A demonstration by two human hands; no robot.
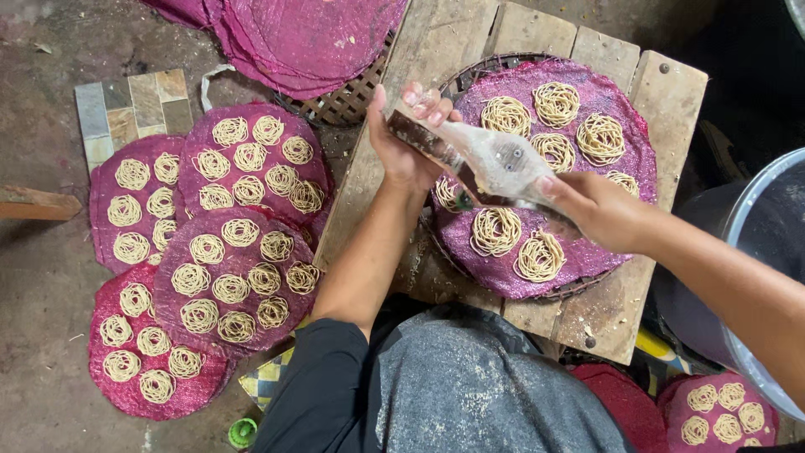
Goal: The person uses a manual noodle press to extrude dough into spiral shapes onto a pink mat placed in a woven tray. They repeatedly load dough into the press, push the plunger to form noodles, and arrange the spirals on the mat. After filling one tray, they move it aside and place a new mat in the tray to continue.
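I see both hands, left (404, 147) and right (597, 210), gripping the long metal noodle press (490, 164) above the round magenta mesh mat (625, 126) bearing pale noodle coils (496, 231) on the wooden tabletop (436, 50).

Round mats (251, 285) are magenta-purple with a fine mesh weave; each carries pale cream noodle coils (495, 231) wound in spirals. The wooden board (436, 50) is weathered tan with dark bolt heads. The woven tray (348, 101) beneath shows a brown lattice. The press (486, 164), held by both hands, is dull silver-grey with a dark brown end. Floor tiles (130, 113) are mottled grey, beige and tan. The tub (755, 210) is pale grey. A small cap (242, 432) is green.
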